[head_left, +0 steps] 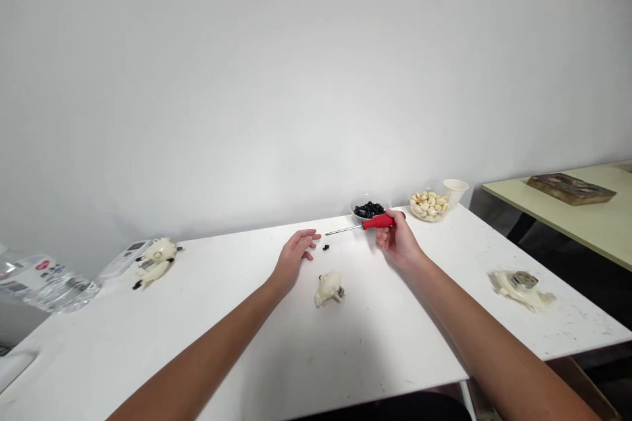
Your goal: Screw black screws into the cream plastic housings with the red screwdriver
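My right hand (396, 237) is wrapped round the red handle of a screwdriver (378, 222), whose metal shaft points left. Just left of the screwdriver's tip, my left hand (296, 254) is held with its fingers apart and nothing in them. A small black piece (326, 247) lies on the white table (237, 316) below the tip. Nearer to me, between my forearms, sits a cream plastic part (329, 289) with a bit of metal at its right side. Behind my right hand stands a clear bowl of black pieces (368, 209).
At the back right are a bowl of cream pieces (428, 205) and a white cup (455, 191). Another cream part (523, 288) lies at right. Cream parts (158, 260), a white remote (124, 259) and a bottle (47, 281) are at left. A greenish table (592, 217) stands beyond.
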Demonstrator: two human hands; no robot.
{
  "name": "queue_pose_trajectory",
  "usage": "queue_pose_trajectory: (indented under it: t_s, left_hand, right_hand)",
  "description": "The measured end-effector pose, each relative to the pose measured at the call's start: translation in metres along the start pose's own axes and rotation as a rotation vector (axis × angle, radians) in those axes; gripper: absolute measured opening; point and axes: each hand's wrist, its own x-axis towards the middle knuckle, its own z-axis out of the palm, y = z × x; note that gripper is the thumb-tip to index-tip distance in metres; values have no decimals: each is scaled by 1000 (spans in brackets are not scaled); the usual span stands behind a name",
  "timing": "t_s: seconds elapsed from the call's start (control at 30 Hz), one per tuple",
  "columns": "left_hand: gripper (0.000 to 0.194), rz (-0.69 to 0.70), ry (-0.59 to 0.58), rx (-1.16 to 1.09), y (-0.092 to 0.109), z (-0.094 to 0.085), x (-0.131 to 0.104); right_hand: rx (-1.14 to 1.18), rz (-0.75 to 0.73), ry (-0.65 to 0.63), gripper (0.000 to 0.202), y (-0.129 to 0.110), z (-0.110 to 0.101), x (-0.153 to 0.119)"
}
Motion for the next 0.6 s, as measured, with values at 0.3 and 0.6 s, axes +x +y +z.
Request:
queue_pose_trajectory:
  t_s: [0.3, 0.6]
  left_hand:
    - [22, 26, 163, 320, -4, -2, -6]
    - [55, 278, -347, 466, 28, 5, -52]
  right_hand:
    - [-186, -315, 45, 29, 3, 1, -9]
    - [-1013, -640, -354, 40, 28, 6, -18]
